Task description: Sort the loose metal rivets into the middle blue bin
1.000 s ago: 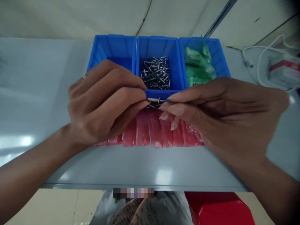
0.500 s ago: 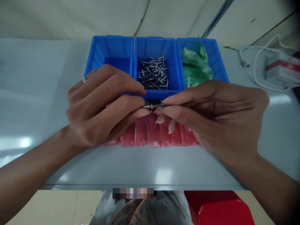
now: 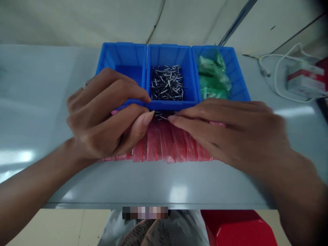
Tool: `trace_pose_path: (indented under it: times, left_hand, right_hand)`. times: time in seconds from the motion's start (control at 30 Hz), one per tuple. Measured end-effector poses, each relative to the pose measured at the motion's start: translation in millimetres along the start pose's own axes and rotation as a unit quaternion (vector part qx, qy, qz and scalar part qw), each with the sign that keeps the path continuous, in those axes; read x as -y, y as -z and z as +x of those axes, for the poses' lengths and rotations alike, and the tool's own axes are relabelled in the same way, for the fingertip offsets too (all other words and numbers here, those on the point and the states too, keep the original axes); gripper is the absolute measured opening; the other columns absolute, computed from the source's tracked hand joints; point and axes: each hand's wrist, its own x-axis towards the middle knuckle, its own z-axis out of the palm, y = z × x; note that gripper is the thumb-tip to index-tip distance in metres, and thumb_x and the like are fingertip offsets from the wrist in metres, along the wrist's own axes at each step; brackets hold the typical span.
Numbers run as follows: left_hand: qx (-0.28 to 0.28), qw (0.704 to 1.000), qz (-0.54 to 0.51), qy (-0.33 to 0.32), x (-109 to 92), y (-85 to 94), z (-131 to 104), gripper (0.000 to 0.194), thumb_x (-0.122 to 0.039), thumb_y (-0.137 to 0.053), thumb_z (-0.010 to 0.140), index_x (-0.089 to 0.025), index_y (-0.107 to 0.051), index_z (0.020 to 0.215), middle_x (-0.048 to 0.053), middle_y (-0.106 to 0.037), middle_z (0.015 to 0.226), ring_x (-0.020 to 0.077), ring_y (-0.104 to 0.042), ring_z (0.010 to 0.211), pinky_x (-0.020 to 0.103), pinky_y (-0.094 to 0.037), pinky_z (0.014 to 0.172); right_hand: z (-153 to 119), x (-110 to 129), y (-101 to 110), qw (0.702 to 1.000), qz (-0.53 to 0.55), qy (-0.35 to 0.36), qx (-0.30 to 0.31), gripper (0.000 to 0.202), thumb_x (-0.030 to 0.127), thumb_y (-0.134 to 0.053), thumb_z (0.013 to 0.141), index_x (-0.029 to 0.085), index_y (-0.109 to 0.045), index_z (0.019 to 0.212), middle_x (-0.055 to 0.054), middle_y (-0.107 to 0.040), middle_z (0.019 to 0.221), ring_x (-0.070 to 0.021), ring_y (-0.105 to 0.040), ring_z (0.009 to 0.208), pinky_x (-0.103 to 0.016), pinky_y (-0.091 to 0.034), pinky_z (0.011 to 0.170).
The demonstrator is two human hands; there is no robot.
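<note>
My left hand (image 3: 107, 118) is closed, thumb pressed against the index finger, just in front of the blue bins; anything in that pinch is hidden. My right hand (image 3: 230, 130), slightly blurred, is palm down with its thumb and fingertips together at a few loose blind rivets (image 3: 161, 116). One rivet's end meets these fingertips. The loose rivets show in the gap between my hands, above a row of pink plastic bags (image 3: 164, 143). Behind them, the middle blue bin (image 3: 191, 73) holds a heap of blind rivets (image 3: 167, 83).
A left blue bin (image 3: 125, 54) shows a bare floor. The right blue bin (image 3: 237, 75) contains green plastic bags (image 3: 214, 82). At the right lie a white cable (image 3: 276, 78) and a red-and-white box (image 3: 304, 80). A red stool (image 3: 241, 229) is below the table's front edge.
My hands have moved apart from the rivets they held end to end. The right hand has turned palm down, and the left has shifted slightly left.
</note>
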Motion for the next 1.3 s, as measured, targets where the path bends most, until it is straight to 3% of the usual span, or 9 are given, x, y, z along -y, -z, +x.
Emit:
trace_pose_path:
  times: [0.1,0.4,0.57,0.67,0.77,0.9,1.0,1.07,1.3]
  left_hand:
    - [-0.020,0.999,0.009,-0.043,6.0,-1.0,0.7,0.015,-0.020,-0.061,0.100,-0.030,-0.073,0.102,0.004,-0.080,0.115,0.0306,-0.079,0.101,0.059,-0.067,0.074]
    - [-0.001,0.998,0.022,-0.057,13.5,-0.6,-2.0,0.012,-0.019,-0.061,0.102,-0.027,-0.071,0.102,-0.001,-0.080,0.119,0.0274,-0.080,0.111,0.051,-0.070,0.080]
    - [-0.003,0.999,-0.003,-0.036,5.6,0.4,1.2,0.032,-0.022,-0.068,0.099,-0.034,-0.073,0.127,0.005,-0.082,0.115,0.0318,-0.079,0.108,0.060,-0.072,0.083]
    - [0.012,1.000,-0.011,0.010,-3.1,0.0,2.2,0.072,-0.027,-0.072,0.098,-0.048,-0.049,0.164,0.003,-0.083,0.115,0.0339,-0.080,0.112,0.065,-0.073,0.085]
    - [0.023,1.000,0.000,0.022,-7.9,-0.1,1.9,0.087,-0.030,-0.074,0.099,-0.054,-0.033,0.172,-0.001,-0.083,0.118,0.0347,-0.080,0.115,0.068,-0.073,0.084]
    - [-0.002,1.000,0.001,-0.007,-3.2,-3.4,2.0,0.069,-0.031,-0.079,0.101,-0.042,-0.051,0.164,0.001,-0.082,0.114,0.0326,-0.083,0.110,0.060,-0.075,0.086]
    - [-0.033,0.997,0.011,-0.064,3.4,-7.6,2.9,0.034,-0.028,-0.077,0.104,-0.024,-0.069,0.136,0.001,-0.081,0.110,0.0311,-0.085,0.105,0.053,-0.075,0.077]
    - [-0.032,0.996,0.013,-0.077,6.2,-9.2,3.3,0.020,-0.026,-0.074,0.104,-0.021,-0.071,0.124,0.001,-0.080,0.110,0.0300,-0.085,0.106,0.051,-0.075,0.079]
    - [-0.016,0.992,0.014,-0.127,8.6,-7.1,5.5,0.029,-0.039,-0.074,0.108,-0.014,-0.071,0.124,0.005,-0.078,0.109,0.0312,-0.084,0.106,0.049,-0.073,0.079]
  right_hand:
    - [-0.7,-5.4,-8.8,0.981,-0.117,0.144,0.052,0.031,0.008,-0.056,0.112,0.017,-0.081,0.128,-0.004,-0.088,0.121,-0.0225,-0.083,0.102,-0.037,-0.067,0.076]
    - [2.3,-4.1,-18.3,0.983,-0.097,0.145,0.047,0.032,0.005,-0.052,0.111,0.011,-0.077,0.130,-0.011,-0.082,0.113,-0.0228,-0.074,0.097,-0.038,-0.067,0.083]
    - [1.5,1.6,-21.0,0.996,-0.032,0.078,-0.014,0.021,0.011,-0.063,0.110,0.018,-0.077,0.123,-0.006,-0.079,0.110,-0.0204,-0.074,0.100,-0.035,-0.068,0.086]
    - [3.7,6.7,-20.2,0.997,0.026,0.037,-0.068,0.023,0.011,-0.065,0.109,0.023,-0.078,0.123,-0.003,-0.078,0.110,-0.0154,-0.075,0.100,-0.030,-0.067,0.086]
    - [6.6,10.4,-16.4,0.993,0.080,0.000,-0.084,0.032,0.005,-0.061,0.106,0.023,-0.078,0.126,-0.005,-0.076,0.109,-0.0160,-0.076,0.099,-0.033,-0.066,0.084]
    - [7.9,13.3,-11.8,0.990,0.103,-0.057,-0.083,0.032,0.009,-0.065,0.104,0.032,-0.078,0.122,-0.003,-0.079,0.109,-0.0203,-0.077,0.099,-0.040,-0.067,0.086]
    - [8.4,14.1,-12.2,0.978,0.149,-0.102,-0.102,0.024,0.010,-0.071,0.104,0.032,-0.078,0.112,0.001,-0.082,0.105,-0.0166,-0.077,0.092,-0.038,-0.068,0.085]
    - [9.2,14.4,-13.7,0.958,0.219,-0.119,-0.141,0.019,0.010,-0.074,0.103,0.028,-0.079,0.104,0.003,-0.082,0.098,-0.0147,-0.075,0.088,-0.036,-0.067,0.082]
    - [13.6,21.2,-13.7,0.897,0.327,-0.238,-0.177,0.010,0.021,-0.087,0.097,0.029,-0.082,0.096,0.005,-0.086,0.099,-0.0161,-0.081,0.091,-0.033,-0.071,0.080]
